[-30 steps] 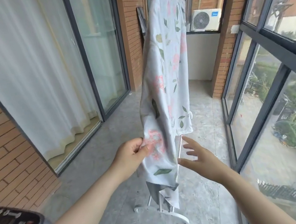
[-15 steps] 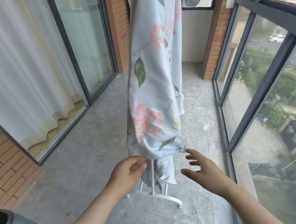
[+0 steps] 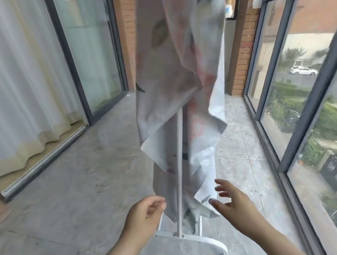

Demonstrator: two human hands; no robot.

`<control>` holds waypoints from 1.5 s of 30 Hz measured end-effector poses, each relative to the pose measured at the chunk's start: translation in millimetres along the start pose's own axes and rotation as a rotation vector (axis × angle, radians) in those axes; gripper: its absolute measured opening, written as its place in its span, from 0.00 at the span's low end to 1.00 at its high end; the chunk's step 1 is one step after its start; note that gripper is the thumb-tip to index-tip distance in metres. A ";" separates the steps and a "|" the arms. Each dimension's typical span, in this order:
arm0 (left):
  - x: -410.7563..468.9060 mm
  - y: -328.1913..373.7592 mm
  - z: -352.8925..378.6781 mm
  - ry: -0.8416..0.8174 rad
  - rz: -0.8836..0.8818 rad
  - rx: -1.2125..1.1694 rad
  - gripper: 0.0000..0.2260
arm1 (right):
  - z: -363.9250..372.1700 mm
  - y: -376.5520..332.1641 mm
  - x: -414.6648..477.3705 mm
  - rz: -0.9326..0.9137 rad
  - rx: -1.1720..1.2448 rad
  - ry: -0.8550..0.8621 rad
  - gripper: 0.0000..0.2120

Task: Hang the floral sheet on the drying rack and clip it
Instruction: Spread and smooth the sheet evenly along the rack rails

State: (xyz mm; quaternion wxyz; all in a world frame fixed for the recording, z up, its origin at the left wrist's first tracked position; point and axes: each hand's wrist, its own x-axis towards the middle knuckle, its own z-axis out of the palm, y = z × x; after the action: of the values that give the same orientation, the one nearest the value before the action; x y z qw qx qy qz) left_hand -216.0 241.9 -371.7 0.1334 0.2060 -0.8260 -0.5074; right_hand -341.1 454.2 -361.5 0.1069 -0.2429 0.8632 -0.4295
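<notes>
The sheet hangs over the rack, draped from above the frame's top edge down almost to the rack's foot; its print is blurred. The rack's white pole shows through a gap in the folds, and the curved white foot rests on the floor below the sheet's hem. Your left hand sits at the left of the pole, level with the hem, fingers curled with thumb and forefinger drawn together at the sheet's left edge; whether cloth is pinched between them cannot be told. Your right hand sits to the right of the pole at the same height, fingers spread and slack, holding nothing, its fingertips just beside the lowest fold without clear contact. Left of the rack stands a glass door backed by a curtain; right of the rack runs a dark-framed window.
</notes>
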 end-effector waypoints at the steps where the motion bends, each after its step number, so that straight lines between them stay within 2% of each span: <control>1: 11.0 -17.2 8.1 0.015 0.013 0.004 0.04 | 11.2 12.0 10.5 -0.001 0.017 0.036 0.26; 2: 19.6 -44.3 21.2 0.034 0.028 -0.012 0.03 | 29.7 32.4 18.4 -0.026 0.027 0.091 0.25; 5: 45.3 -107.4 52.2 0.089 0.091 -0.034 0.08 | 73.6 81.7 40.2 -0.165 0.019 0.220 0.24; 10: 74.2 -131.0 72.8 0.230 0.110 -0.218 0.04 | 95.8 110.4 50.3 -0.252 -0.059 0.357 0.33; 14: 77.4 -137.3 104.4 0.256 -0.086 -0.464 0.02 | 102.1 127.1 56.0 -0.213 -0.125 0.335 0.39; 18: 81.4 -159.6 125.6 0.380 0.011 -0.409 0.07 | 113.6 146.5 65.0 -0.163 -0.037 0.336 0.39; 21: 90.7 -157.7 114.2 0.353 0.066 -0.482 0.03 | 119.7 148.3 67.5 -0.218 0.006 0.449 0.26; 23: 96.4 -154.6 108.9 0.293 0.119 -0.484 0.05 | 124.0 148.7 65.1 -0.275 -0.017 0.522 0.14; 24: 100.0 -154.0 109.2 0.249 0.140 -0.476 0.07 | 126.0 149.5 63.9 -0.297 -0.048 0.539 0.12; 26: 106.0 -155.0 115.4 0.166 0.114 -0.525 0.09 | 128.0 151.8 61.0 -0.308 -0.096 0.528 0.16; 29: 113.3 -157.5 130.0 0.102 0.046 -0.643 0.08 | 126.9 157.6 55.8 -0.242 -0.114 0.464 0.32; 32: 120.7 -156.0 140.2 0.069 0.065 -0.691 0.10 | 124.7 159.0 56.0 -0.171 -0.125 0.393 0.39; 35: 126.0 -152.0 145.1 0.063 0.078 -0.714 0.11 | 123.8 155.6 65.3 -0.144 -0.110 0.335 0.40; 39: 131.7 -154.1 144.3 0.085 0.105 -0.685 0.12 | 130.4 150.0 76.7 -0.172 -0.102 0.385 0.31; 41: 132.0 -153.1 140.4 0.186 0.154 -0.689 0.11 | 133.6 152.6 80.1 -0.203 -0.134 0.469 0.20; 43: 134.0 -153.1 128.4 0.459 0.204 -0.696 0.06 | 136.3 156.0 79.9 -0.240 -0.155 0.541 0.09; 45: 136.1 -157.0 107.2 0.777 0.291 -0.705 0.04 | 137.7 158.1 76.4 -0.270 -0.145 0.582 0.08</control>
State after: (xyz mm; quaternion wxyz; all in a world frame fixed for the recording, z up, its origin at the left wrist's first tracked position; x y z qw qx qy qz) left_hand -349.6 198.3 -558.6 0.5588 0.2047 -0.5157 -0.6164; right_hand -404.4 401.4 -568.8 -0.2198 -0.2293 0.8457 -0.4287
